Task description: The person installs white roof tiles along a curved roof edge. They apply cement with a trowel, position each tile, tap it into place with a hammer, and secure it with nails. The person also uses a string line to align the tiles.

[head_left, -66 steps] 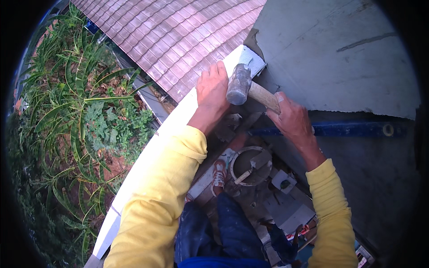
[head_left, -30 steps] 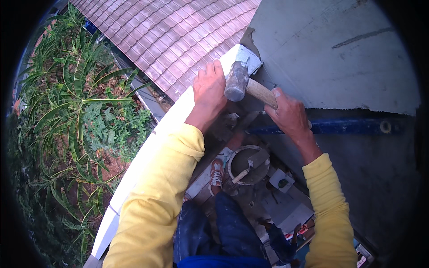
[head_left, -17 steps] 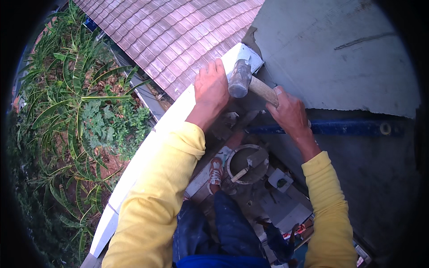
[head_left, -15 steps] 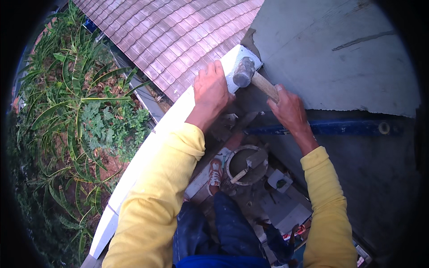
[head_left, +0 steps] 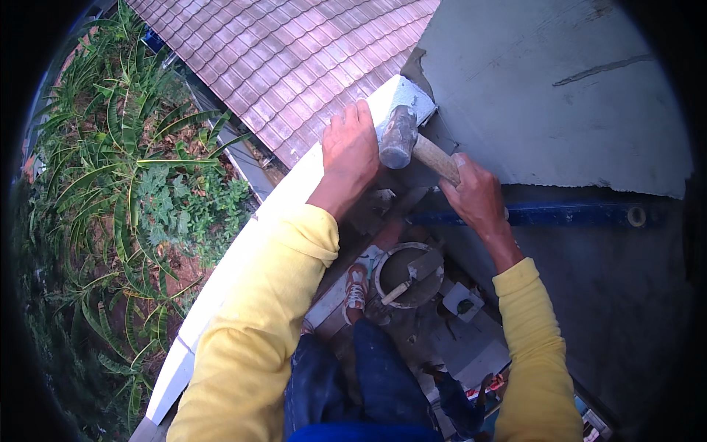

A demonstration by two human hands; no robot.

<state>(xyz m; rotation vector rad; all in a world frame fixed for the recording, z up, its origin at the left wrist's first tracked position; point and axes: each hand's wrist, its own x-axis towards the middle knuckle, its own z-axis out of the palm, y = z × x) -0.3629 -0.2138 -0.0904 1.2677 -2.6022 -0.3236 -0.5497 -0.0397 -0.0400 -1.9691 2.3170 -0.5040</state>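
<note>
A white ledge [head_left: 243,258] runs diagonally up to a squared end with a rough top. My left hand [head_left: 349,151] grips it just below that end, fingers over the top. My right hand [head_left: 471,193] is closed round the wooden handle of a hammer [head_left: 436,159]. Its worn metal head hangs over the ledge's end, just right of my left fingers; whether it touches the surface I cannot tell.
Grey concrete wall [head_left: 552,110] at upper right, blue bar [head_left: 560,215] beneath. Tiled roof [head_left: 280,66] beyond; plants [head_left: 125,221] below left. Below me: bucket [head_left: 383,272] with trowel [head_left: 398,293], my shoe [head_left: 356,286], another person [head_left: 460,405] in dark blue.
Since half a second ago the hammer head has dropped down and slightly left in the picture, with my right hand shifting a little lower. My left hand stays on the ledge.
</note>
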